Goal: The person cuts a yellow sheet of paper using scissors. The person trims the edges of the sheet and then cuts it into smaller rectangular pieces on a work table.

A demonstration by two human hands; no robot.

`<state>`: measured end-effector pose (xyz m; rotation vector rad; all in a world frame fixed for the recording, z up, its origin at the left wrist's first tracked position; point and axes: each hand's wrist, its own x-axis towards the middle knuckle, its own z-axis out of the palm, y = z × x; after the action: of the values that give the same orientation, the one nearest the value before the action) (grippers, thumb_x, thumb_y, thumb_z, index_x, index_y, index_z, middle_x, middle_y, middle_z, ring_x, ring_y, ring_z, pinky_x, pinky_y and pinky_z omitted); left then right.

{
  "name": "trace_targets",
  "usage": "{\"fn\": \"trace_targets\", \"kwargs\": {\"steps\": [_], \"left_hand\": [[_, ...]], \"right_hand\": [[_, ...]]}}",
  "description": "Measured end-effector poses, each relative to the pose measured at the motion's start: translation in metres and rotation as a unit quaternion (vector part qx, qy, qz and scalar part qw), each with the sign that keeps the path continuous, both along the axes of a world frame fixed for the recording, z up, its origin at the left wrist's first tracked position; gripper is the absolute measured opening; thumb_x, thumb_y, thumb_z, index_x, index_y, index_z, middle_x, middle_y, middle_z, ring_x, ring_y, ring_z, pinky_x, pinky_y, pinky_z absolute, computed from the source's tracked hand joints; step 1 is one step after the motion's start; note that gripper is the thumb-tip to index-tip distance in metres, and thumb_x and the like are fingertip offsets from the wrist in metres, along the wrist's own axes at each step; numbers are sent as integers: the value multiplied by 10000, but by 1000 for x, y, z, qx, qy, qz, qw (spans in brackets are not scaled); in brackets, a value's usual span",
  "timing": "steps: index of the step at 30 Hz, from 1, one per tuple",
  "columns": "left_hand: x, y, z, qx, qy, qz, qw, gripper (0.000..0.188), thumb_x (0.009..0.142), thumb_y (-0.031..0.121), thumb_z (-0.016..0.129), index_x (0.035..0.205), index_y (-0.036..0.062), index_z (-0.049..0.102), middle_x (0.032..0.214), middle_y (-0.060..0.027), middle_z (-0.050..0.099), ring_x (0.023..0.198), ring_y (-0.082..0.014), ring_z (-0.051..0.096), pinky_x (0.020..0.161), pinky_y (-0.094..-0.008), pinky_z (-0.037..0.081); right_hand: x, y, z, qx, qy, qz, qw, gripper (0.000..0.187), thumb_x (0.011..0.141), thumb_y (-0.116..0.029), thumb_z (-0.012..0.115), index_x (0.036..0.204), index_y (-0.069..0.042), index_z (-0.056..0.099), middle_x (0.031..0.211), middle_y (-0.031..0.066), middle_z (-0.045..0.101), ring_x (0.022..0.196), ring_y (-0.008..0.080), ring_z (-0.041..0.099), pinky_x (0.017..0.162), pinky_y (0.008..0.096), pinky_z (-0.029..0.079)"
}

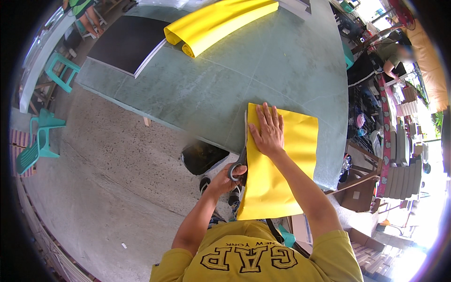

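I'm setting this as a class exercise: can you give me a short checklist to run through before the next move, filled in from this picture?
1. Scissors held by the handle in the left hand: ok.
2. Right hand spread flat on the yellow sheet: ok.
3. Whole sheet supported by the table: not ok, its near end extends past the edge.
4. Yellow roll apart from the sheet: ok, at the table's far side.
5. Scissor blades open or closed: cannot tell.
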<state>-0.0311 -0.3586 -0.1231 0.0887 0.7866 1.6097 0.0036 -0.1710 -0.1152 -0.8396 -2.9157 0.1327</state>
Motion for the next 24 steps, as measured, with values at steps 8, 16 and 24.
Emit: {"fn": "trace_targets", "kwargs": {"steps": [8, 16, 24], "left_hand": [[41, -44, -41, 36, -116, -35, 992, 392, 768, 254, 698, 1013, -14, 550, 810, -45, 594, 684, -126, 564, 621, -227, 437], [33, -35, -66, -7, -100, -22, 995, 383, 733, 169, 723, 1025, -5, 546, 880, -5, 591, 769, -75, 543, 642, -197, 410], [32, -28, -38, 37, -76, 12, 996, 266, 768, 128, 678, 963, -14, 563, 824, -10, 594, 681, -77, 543, 610, -217, 422]], "right_hand": [[26, -33, 7, -36, -20, 75, 996, 623, 872, -477, 355, 1383, -135, 254, 1446, 107, 205, 1340, 337, 127, 1069, 492, 99], [26, -35, 9, -37, -31, 65, 997, 558, 890, -376, 354, 1388, -145, 252, 1453, 89, 193, 1343, 321, 123, 1068, 471, 95], [25, -36, 10, -30, -21, 63, 997, 555, 882, -358, 376, 1382, -142, 267, 1448, 91, 207, 1339, 321, 138, 1066, 469, 102]]}}
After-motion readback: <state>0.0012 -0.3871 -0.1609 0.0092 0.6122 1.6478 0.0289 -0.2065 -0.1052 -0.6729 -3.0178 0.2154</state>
